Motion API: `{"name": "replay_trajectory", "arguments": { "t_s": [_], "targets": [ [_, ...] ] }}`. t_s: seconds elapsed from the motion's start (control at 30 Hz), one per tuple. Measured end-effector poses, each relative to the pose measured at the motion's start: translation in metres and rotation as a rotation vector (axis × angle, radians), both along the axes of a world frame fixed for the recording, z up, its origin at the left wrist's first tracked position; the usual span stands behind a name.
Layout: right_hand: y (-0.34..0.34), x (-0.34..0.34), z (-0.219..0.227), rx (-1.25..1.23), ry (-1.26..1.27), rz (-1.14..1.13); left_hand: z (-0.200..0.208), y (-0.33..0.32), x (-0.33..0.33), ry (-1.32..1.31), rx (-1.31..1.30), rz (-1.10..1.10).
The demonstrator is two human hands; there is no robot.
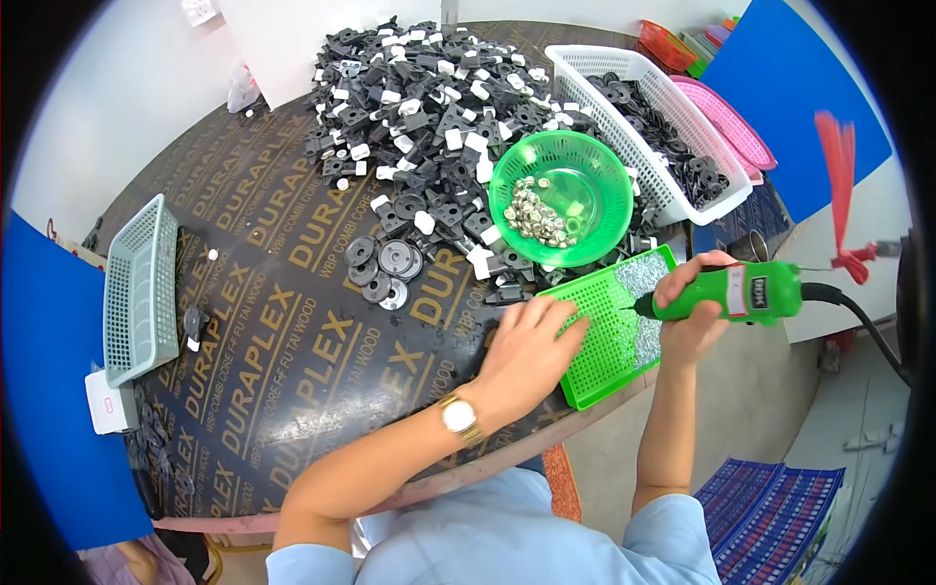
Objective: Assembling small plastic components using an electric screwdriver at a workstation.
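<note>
A green electric screwdriver (726,292) with a black nose is gripped in my right hand (690,317). Its tip points left over a shallow green mesh tray (593,361). Small silvery screws (641,278) lie along the tray's right side. By the tray's left edge, my left hand (526,356) is closed, fingers bent downward; its back hides whatever is under the fingertips. Just beyond that hand spreads a big heap of black plastic parts with white pieces (419,107). A round green basket (561,249) holding small shiny metal pieces (536,214) stands behind the tray.
Several round black discs (385,268) are stacked left of the heap. A white basket (673,185) of black parts stands back right, beside a pink basket (726,127). A pale green basket (141,292) sits at far left. The screwdriver's black cable (863,322) runs right.
</note>
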State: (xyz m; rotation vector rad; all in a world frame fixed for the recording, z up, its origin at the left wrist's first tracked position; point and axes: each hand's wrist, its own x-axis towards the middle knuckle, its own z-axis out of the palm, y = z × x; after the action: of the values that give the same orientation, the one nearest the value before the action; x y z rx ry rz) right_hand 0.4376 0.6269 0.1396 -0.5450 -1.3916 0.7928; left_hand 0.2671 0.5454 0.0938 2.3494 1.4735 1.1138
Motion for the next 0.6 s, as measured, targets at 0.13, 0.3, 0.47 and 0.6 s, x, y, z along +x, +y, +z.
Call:
{"name": "replay_trajectory", "arguments": {
  "t_s": [0.13, 0.3, 0.47, 0.6],
  "targets": [
    [0.003, 0.000, -0.011, 0.016, -0.088, -0.044, 0.010, -0.039, -0.056, 0.024, -0.018, 0.100],
    [0.005, -0.003, -0.013, -0.007, -0.075, -0.032, 0.012, -0.092, -0.124, 0.055, -0.124, 0.396],
    [0.010, -0.002, -0.012, -0.039, -0.018, -0.005, 0.001, -0.137, -0.168, 0.012, -0.196, 0.668],
    [0.014, -0.006, -0.017, -0.052, -0.018, 0.010, -0.006, -0.158, -0.186, 0.050, -0.215, 0.805]
  ]
}}
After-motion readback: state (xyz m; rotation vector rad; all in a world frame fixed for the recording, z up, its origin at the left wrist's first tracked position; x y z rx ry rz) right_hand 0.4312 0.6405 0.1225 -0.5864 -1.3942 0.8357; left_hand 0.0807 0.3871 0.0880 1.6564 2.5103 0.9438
